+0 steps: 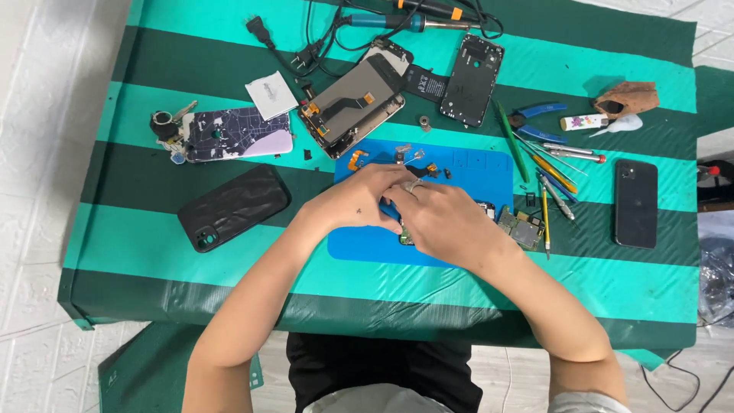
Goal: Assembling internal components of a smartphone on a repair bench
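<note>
Circuit board (405,239): on blue mat (474,172), mostly hidden under my hands. Black case (233,206) far left. My left hand (353,200), fingers curled, meets my right hand (443,223) over the board; exact grip I cannot tell. Second board (521,228), screwdrivers (554,180), black phone (636,203) rightward.

two hands (359,203) (443,222), one blue mat (489,172), two black phones (233,206) (636,203), one patterned phone case (237,132), two soldering irons (401,21) (432,8), one opened phone (355,99)
</note>
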